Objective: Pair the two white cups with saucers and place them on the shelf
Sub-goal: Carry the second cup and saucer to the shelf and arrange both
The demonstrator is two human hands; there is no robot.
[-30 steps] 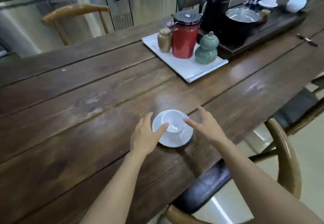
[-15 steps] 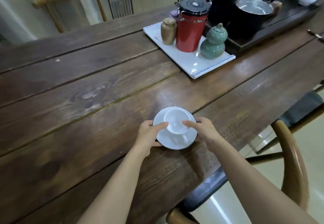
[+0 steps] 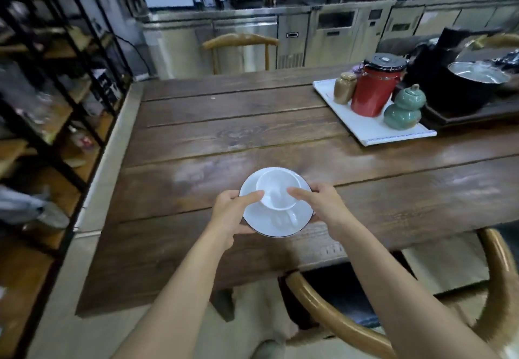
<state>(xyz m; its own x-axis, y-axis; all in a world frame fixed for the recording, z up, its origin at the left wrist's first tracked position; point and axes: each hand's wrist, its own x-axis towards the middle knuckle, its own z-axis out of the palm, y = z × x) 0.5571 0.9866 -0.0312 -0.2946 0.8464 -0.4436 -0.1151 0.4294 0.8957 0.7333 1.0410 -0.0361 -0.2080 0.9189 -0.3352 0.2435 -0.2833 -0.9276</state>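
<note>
While both hands hold it, the saucer point(image 3: 276, 219) with the white cup point(image 3: 278, 189) upright on it is above the wooden table point(image 3: 224, 131). The left hand point(image 3: 230, 212) and right hand point(image 3: 325, 207) are closed on opposite rims of the saucer, thumbs touching the cup. A black shelf point(image 3: 56, 83) stands at the left, well apart.

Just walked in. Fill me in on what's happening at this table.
A person holds a white saucer with a white cup on it, above the wooden table. The left hand and right hand grip opposite edges, thumbs steadying the cup. A dark shelf stands to the left.
</note>
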